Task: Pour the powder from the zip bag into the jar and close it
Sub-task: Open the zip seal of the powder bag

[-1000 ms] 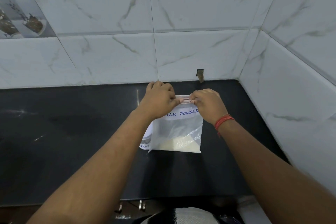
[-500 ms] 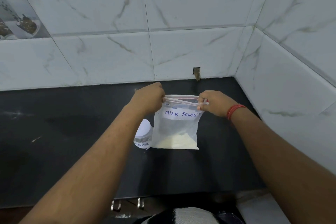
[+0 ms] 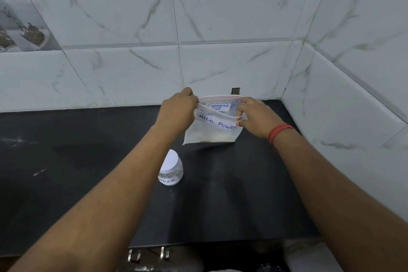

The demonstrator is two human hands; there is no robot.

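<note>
A clear zip bag (image 3: 212, 128) marked "MILK POWDER" hangs above the black counter (image 3: 66, 172), with pale powder lying along its bottom. My left hand (image 3: 178, 112) pinches the bag's top left corner. My right hand (image 3: 254, 117) grips the top right, and the mouth of the bag gapes open between them. A small clear jar (image 3: 171, 170) with a white lid stands on the counter below and to the left of the bag, partly behind my left forearm. The lid is on the jar.
White marble-patterned tiles form the back wall (image 3: 198, 28) and the right wall (image 3: 353, 73), meeting in a corner behind the bag. The counter's front edge (image 3: 198, 245) runs near the bottom, with two metal hooks (image 3: 150, 254) below it.
The zip seal has been pulled apart and the bag's mouth now stands open. Both hands have moved away from each other, and the bag has been lifted off the counter, away from the jar.
</note>
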